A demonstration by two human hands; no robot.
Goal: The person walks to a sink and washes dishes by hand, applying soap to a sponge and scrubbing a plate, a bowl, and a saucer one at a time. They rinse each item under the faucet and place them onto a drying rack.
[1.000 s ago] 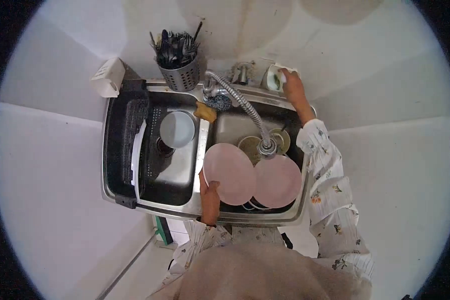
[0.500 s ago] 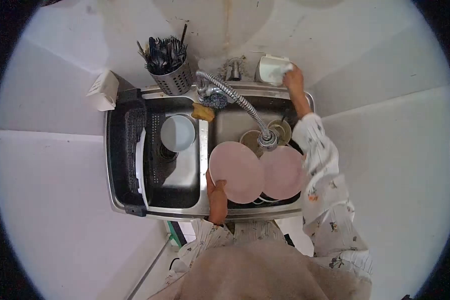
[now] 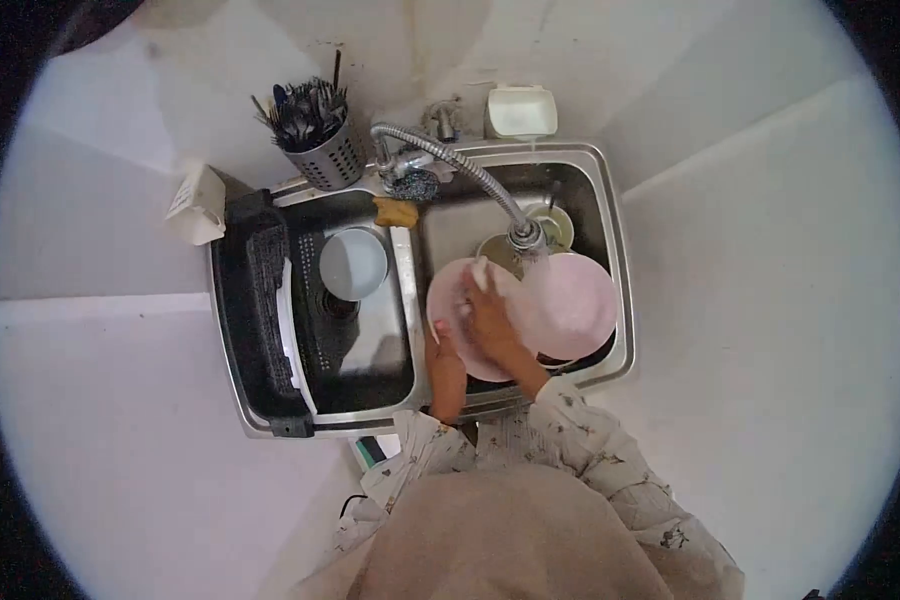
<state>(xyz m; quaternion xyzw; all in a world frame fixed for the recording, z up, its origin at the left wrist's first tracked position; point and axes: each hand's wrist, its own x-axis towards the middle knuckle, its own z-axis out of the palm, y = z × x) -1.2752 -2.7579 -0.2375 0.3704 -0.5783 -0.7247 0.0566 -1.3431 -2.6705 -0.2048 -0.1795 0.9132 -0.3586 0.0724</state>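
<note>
My left hand (image 3: pixel 445 360) grips a pink plate (image 3: pixel 500 355) by its left edge, thumb on the upper face, over the right sink basin. Against that plate's face, my right hand (image 3: pixel 490 315) presses a small white sponge-like piece (image 3: pixel 481 272), partly hidden by the fingers. Beside it a second pink plate (image 3: pixel 580 310) lies in the basin under the faucet head (image 3: pixel 526 236), with whitish spray over it. Behind the plates sit a greenish cup (image 3: pixel 557 222) and a partly covered round dish (image 3: pixel 495 252).
In the left basin stand a pale blue bowl (image 3: pixel 354 264) and a white plate on edge (image 3: pixel 288 325) by the black rack (image 3: pixel 265 300). A yellow sponge (image 3: pixel 396 212), steel scourer (image 3: pixel 413 184) and cutlery holder (image 3: pixel 330 160) are behind. A white holder (image 3: pixel 523 112) hangs on the wall.
My right hand has come from the white wall holder down onto the pink plate, bringing the white piece. Whitish spray now shows under the faucet head. The camera view has shifted slightly.
</note>
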